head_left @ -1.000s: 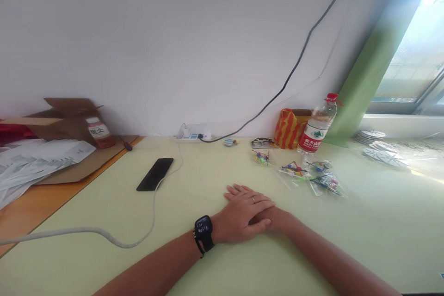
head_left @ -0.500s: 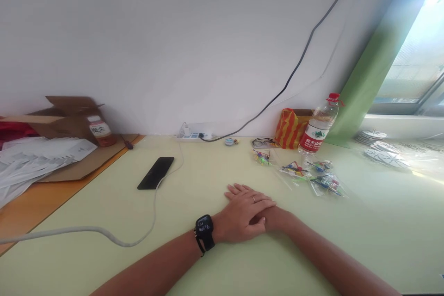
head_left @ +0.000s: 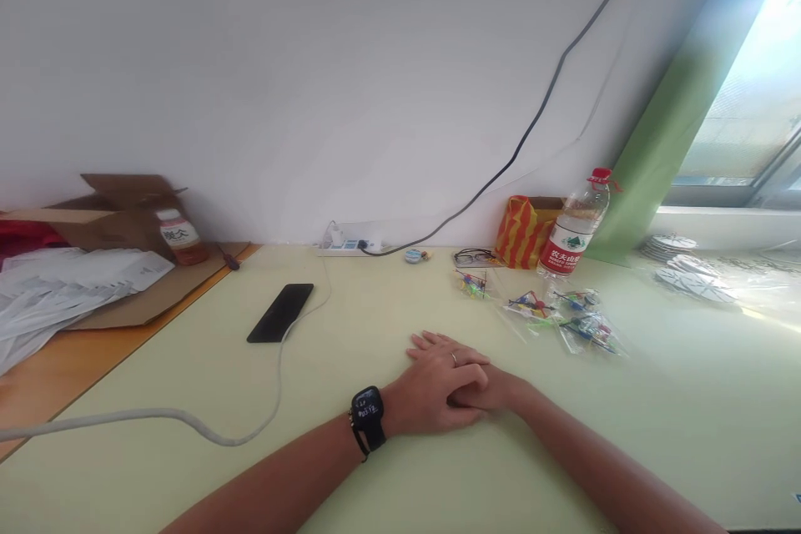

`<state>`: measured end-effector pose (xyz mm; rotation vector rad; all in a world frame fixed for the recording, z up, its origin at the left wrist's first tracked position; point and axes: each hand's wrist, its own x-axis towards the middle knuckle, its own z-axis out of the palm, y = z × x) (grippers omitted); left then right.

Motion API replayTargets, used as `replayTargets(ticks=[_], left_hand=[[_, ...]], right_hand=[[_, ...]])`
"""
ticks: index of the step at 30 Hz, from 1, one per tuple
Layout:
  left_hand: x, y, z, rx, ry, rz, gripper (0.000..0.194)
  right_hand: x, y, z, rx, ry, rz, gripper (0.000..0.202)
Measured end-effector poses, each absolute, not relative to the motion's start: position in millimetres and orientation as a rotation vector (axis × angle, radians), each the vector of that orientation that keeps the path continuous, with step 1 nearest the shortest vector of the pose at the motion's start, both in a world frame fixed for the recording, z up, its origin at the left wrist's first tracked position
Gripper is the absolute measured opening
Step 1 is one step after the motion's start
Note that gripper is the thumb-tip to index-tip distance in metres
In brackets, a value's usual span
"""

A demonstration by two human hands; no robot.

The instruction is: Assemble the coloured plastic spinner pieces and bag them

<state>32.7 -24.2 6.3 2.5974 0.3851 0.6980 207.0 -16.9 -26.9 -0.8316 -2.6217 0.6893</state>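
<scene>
My left hand [head_left: 429, 394] lies on top of my right hand [head_left: 494, 388] on the pale green table [head_left: 350, 484]. Its fingers are bent over the back of the right hand, with the thumb along the near side. A ring is on one finger, and a black watch [head_left: 368, 409] is on the left wrist. Below it, my right hand rests palm down on the tabletop. Its fingertips stretch out flat past the left knuckles, while much of the hand is covered. Neither hand holds an object.
Left of the hands lie a black phone [head_left: 280, 313] and a white cable [head_left: 188, 425]. Small bags of colourful parts [head_left: 591, 329] lie to the right, before a large water bottle [head_left: 568, 238]. A power strip [head_left: 350, 246] sits by the wall; a cardboard box [head_left: 118, 217] is far left.
My left fingers have drawn in and bent more over the right hand. Both hands stay in nearly the same place, and the things on the table have not moved.
</scene>
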Motion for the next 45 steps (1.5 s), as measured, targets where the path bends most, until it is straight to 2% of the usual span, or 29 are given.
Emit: replayTargets(ticks=[6, 12, 17, 22, 30, 37, 45], left_hand=[[33.3, -23.5, 5.1, 2.687, 0.361, 0.688, 0.037], [33.6, -22.9, 4.6, 2.677, 0.361, 0.703, 0.015], [33.3, -24.5, 6.3, 2.67, 0.367, 0.713, 0.034], [32.7, -25.2, 7.2, 2.622, 0.379, 0.707, 0.02], [32.0, -25.7, 8.0, 2.573, 0.398, 0.69, 0.031], [31.7, -24.8, 5.3, 2.546, 0.408, 0.684, 0.017], [31.9, -25.0, 5.9, 2.571, 0.394, 0.69, 0.031]], right_hand=[[202.4, -17.5, -21.5, -0.914, -2.64, 0.749, 0.072], [206.7, -16.6, -18.5, -0.825, -2.63, 0.784, 0.069], [207.5, -14.4, -23.6, -0.875, -2.637, 0.763, 0.065], [208.9, -14.4, -18.0, -0.853, -2.646, 0.808, 0.069], [207.9, -12.6, -23.0, -0.887, -2.652, 0.798, 0.068], [209.2, -13.3, -20.2, -0.882, -2.656, 0.798, 0.068], [208.5, -15.1, -20.6, -0.872, -2.634, 0.806, 0.067]])
